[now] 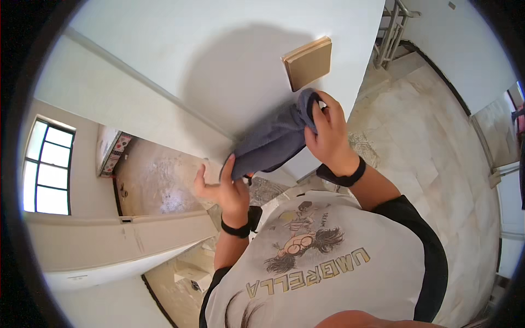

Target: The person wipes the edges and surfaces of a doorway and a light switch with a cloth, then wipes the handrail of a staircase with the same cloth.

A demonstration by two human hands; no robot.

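Note:
A blue-grey cloth (268, 141), folded lengthwise with a dark edge, stretches between my hands in front of a white wall. My right hand (331, 135) grips its rolled upper end, with fingers curled around the roll. At the lower left end, my left hand (233, 190) pinches the cloth's edge, one finger sticking out to the side. Just above my right hand, a gold-coloured wall switch plate (309, 63) is mounted on the wall. Both wrists wear black bands. Part of the cloth's underside is hidden.
The white wall (143, 45) rises close in front, with a ledge along its left side. A metal stair railing (391, 37) stands at the upper right above a pale tiled floor (410, 135). At the left are a barred window (49, 166) and a lower room area; a white box (190, 275) lies below.

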